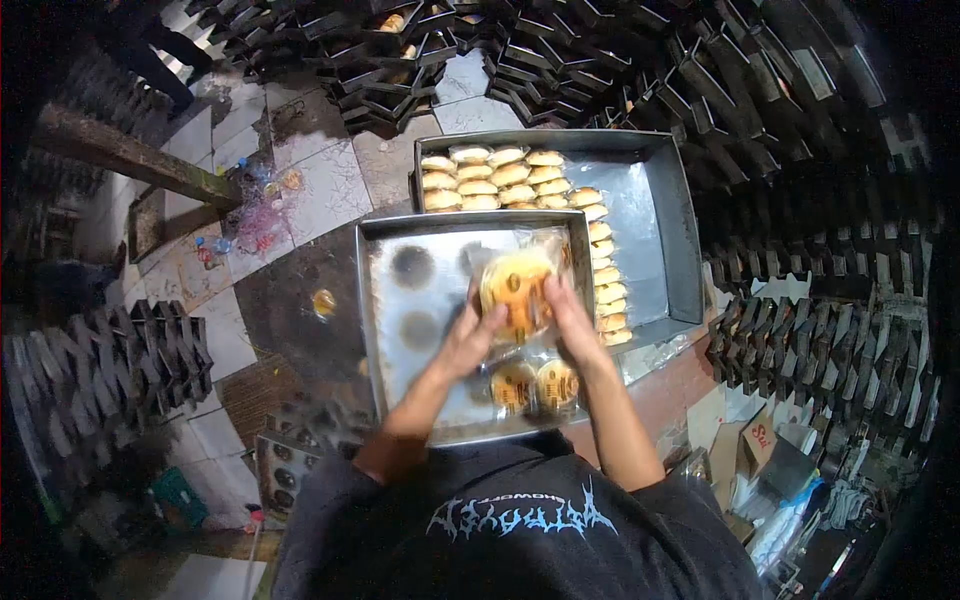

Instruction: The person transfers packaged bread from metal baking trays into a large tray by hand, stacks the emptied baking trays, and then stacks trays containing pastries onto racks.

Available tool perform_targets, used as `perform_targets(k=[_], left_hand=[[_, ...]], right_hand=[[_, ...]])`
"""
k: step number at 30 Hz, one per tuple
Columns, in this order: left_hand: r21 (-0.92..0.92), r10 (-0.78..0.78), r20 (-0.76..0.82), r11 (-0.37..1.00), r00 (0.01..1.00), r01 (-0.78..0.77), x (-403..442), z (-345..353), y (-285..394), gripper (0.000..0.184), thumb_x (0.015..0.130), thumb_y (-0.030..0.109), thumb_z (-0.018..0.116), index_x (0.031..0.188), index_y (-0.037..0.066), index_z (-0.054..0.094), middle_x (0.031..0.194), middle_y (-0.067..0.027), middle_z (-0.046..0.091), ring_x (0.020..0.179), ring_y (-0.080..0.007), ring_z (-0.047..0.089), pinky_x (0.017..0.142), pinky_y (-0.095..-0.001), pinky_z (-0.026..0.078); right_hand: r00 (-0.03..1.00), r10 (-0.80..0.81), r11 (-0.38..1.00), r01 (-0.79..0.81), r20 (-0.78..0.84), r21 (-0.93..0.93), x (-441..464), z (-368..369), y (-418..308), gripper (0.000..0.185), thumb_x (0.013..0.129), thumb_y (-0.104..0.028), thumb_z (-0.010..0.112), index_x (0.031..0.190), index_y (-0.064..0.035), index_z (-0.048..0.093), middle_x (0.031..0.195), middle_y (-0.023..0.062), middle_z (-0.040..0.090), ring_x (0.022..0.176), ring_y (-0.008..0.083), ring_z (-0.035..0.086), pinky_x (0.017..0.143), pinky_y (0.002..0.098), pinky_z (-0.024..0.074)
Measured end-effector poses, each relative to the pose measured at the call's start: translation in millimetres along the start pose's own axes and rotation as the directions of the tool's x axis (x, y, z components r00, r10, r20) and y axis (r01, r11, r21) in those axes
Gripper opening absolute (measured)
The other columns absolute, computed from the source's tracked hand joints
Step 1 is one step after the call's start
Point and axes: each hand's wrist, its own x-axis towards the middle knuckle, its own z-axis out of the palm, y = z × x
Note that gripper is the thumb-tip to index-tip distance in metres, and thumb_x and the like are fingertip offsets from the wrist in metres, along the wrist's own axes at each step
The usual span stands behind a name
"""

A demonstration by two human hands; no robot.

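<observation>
Between my two hands is a round golden bun in clear printed wrapping (518,290). My left hand (474,335) grips its left side, and my right hand (570,318) grips its right side. They are above a shallow metal tray (410,345) with dark round marks on its bottom. Two wrapped round buns (512,387) lie in the tray's near right part. Behind and to the right, a deeper metal box (650,240) holds rows of wrapped buns (515,175) along its far left part and down beside the tray.
Stacks of dark metal trays (780,340) stand at the right and back, with another stack (110,370) at the left. A wooden beam (140,160) crosses the upper left. Pink plastic litter (262,215) lies on the floor. A person's legs (160,55) show at the top left.
</observation>
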Motion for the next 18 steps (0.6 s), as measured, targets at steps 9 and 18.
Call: perform_targets(k=[9,18], left_hand=[[-0.143,-0.377,-0.171,0.924,0.910,0.355,-27,-20,-96,0.083,0.085,0.048,0.044,0.137,0.004,-0.003,0.140,-0.0178,0.014,0.130,-0.0289,0.014,0.105,-0.0385,0.017],[-0.174,-0.342,-0.703,0.933,0.624,0.315,-59,74,-50,0.063,0.086,0.051,0.039,0.127,0.003,0.035,0.120,-0.0120,0.048,0.108,-0.0248,0.048,0.091,-0.0371,0.040]], right_hand=[[0.964,0.251,0.951,-0.263,0.090,0.160,-2,-18,78,0.082,0.085,-0.054,0.039,0.137,-0.0012,0.004,0.142,0.0165,0.010,0.131,0.0277,0.012,0.106,0.0370,0.0128],[0.828,0.061,0.988,0.028,0.558,-0.149,10,-37,120,0.090,0.082,-0.060,0.035,0.136,-0.0061,-0.012,0.140,0.0226,-0.013,0.131,0.0335,-0.007,0.107,0.0452,0.0031]])
